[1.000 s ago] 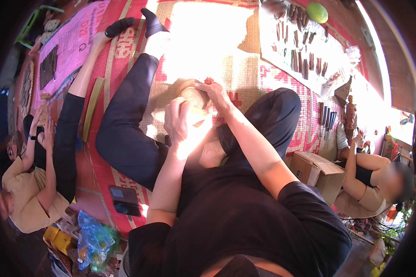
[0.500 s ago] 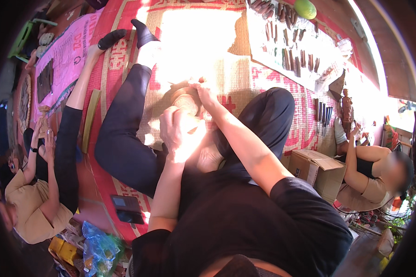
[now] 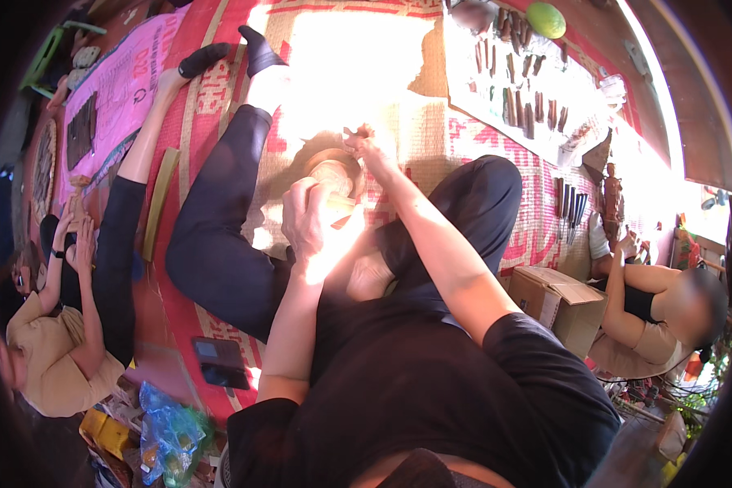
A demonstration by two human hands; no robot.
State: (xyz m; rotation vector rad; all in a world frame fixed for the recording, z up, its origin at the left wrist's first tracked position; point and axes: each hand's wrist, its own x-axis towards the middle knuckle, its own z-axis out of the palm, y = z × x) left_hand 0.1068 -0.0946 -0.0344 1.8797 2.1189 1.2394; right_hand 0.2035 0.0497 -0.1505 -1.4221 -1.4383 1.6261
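Between my legs a round, turned-looking wooden piece (image 3: 327,165) with a wide rim and a paler part nearer to me is held above the mat. My left hand (image 3: 304,213) is closed around its near end, with the fingers bent over the top. My right hand (image 3: 365,146) is just beyond the rim on the far right side, its fingers curled together. Glare and the hand's own fingers hide what it holds, if anything. Strong sunlight washes out part of my left wrist and the wood.
Under me lies a red and straw woven mat (image 3: 415,130). Rows of carving tools (image 3: 529,110) lie on a white sheet at the far right, with more tools (image 3: 572,199) nearer. A cardboard box (image 3: 557,301) stands by my right knee, a phone (image 3: 221,362) lies left. Co-workers sit on both sides.
My right hand has shifted slightly away from the wooden piece's rim, and more of the rim shows. My left hand keeps its hold. The whole view has shifted a little.
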